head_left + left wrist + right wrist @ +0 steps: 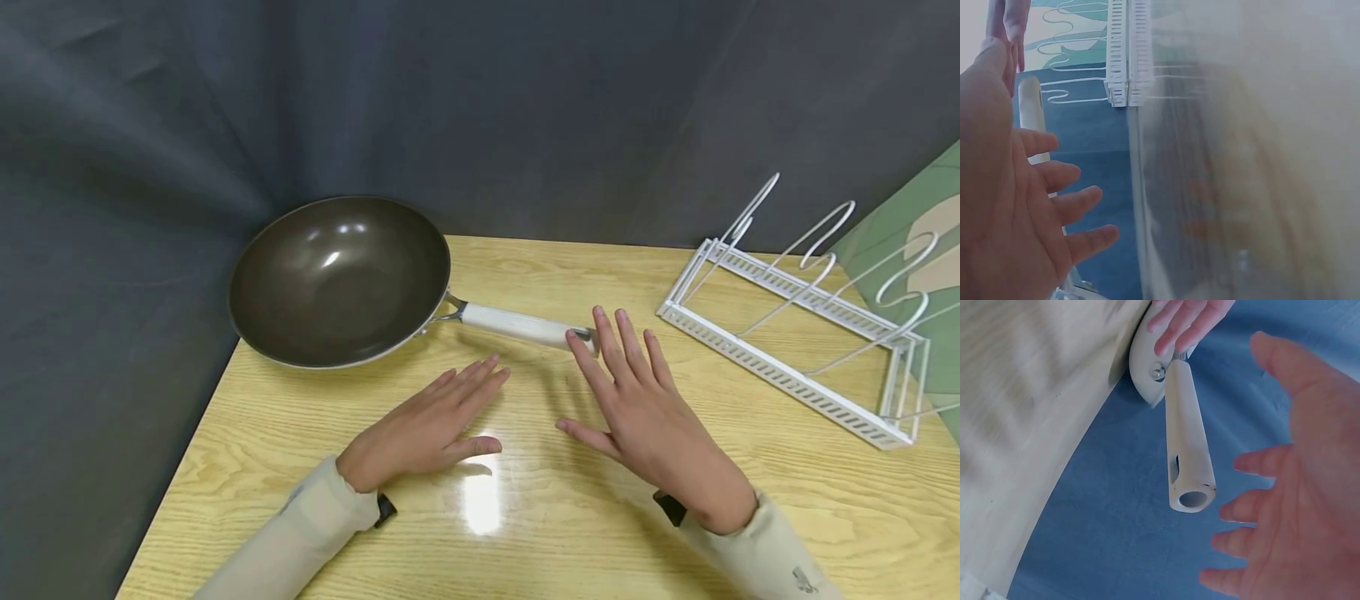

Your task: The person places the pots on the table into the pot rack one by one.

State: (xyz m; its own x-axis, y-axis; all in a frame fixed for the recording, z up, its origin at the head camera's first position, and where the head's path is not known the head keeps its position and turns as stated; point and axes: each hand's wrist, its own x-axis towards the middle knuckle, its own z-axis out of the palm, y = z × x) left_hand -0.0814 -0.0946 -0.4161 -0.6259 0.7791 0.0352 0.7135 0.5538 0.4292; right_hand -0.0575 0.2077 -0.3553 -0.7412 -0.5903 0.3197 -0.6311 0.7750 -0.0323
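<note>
The right hand [645, 417], fingers spread, hovers by the pan's white handle [517, 325], while the left hand [431, 429] lies open over the table [525, 533].

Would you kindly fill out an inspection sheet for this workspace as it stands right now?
Surface: light wooden table, glossy, with a glare spot between the hands.
Job's things: dark wok at the table's far left corner, upright; its white handle points toward the right hand.
Clutter: white wire rack at the far right, standing apart from the wok.
Grippers: left hand flat, fingers straight, holding nothing; right hand open, fingers by the handle's end, contact cannot be told.
Cables: nothing seen.
Surroundings: dark grey cloth backdrop; green patterned panel at the right edge.
</note>
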